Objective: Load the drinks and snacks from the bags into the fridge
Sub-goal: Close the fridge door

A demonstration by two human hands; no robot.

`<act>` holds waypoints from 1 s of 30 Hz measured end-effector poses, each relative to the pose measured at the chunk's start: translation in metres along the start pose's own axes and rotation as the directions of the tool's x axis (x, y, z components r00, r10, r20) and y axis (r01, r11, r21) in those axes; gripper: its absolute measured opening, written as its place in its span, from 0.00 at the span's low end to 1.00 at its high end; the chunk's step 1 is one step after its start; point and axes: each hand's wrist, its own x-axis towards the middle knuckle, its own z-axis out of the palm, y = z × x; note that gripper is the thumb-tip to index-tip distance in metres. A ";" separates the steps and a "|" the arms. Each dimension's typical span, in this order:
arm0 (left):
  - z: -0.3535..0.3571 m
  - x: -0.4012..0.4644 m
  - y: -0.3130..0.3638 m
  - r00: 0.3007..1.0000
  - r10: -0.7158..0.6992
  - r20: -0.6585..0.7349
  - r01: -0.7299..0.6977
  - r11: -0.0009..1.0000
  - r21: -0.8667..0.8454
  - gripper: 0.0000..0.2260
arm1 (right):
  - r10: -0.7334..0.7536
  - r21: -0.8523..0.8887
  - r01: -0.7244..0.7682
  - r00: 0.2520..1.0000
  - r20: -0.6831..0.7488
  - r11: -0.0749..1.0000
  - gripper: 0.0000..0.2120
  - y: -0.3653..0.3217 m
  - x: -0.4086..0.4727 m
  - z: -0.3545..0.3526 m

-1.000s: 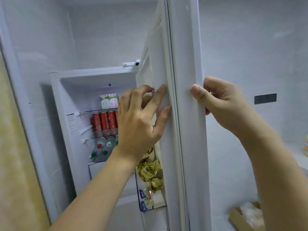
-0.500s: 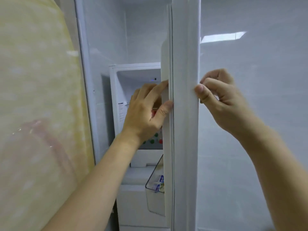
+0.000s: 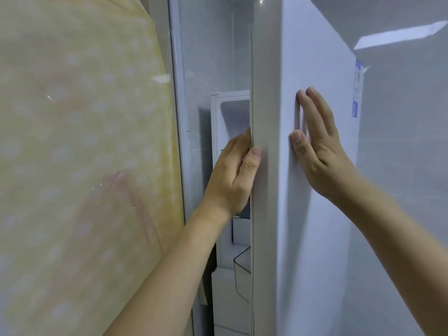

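Apparently closing up — left hand (image 3: 232, 170) grips the fridge door (image 3: 315, 214) edge to steer it, right hand (image 3: 317, 139) flat, fingers straight, pressing its front face to push.

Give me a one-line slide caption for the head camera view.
Left hand grips the edge of the nearly closed fridge door while the right hand presses flat on its front.

A pale yellow curtain (image 3: 80, 154) with faint white dots fills the left of the frame, with a white vertical frame post (image 3: 178, 117) just beside its right edge. Glossy grey wall tiles (image 3: 407, 154) cover the right side, reflecting a bright ceiling light (image 3: 397, 37) at upper right.
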 end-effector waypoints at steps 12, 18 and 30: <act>0.016 -0.002 -0.020 0.923 -0.129 -0.362 0.146 0.989 0.018 0.22 | -0.061 -0.169 0.067 0.997 0.035 0.983 0.29 0.041 0.024 0.062; 0.007 0.007 -0.047 0.901 0.046 -0.431 0.088 0.955 0.285 0.22 | -0.031 -0.196 0.032 1.000 0.006 0.980 0.29 0.045 0.032 0.096; 0.011 0.021 -0.092 0.923 0.006 -0.385 0.268 0.708 0.654 0.29 | -0.086 -0.389 0.062 0.995 -0.046 0.919 0.28 0.088 0.043 0.146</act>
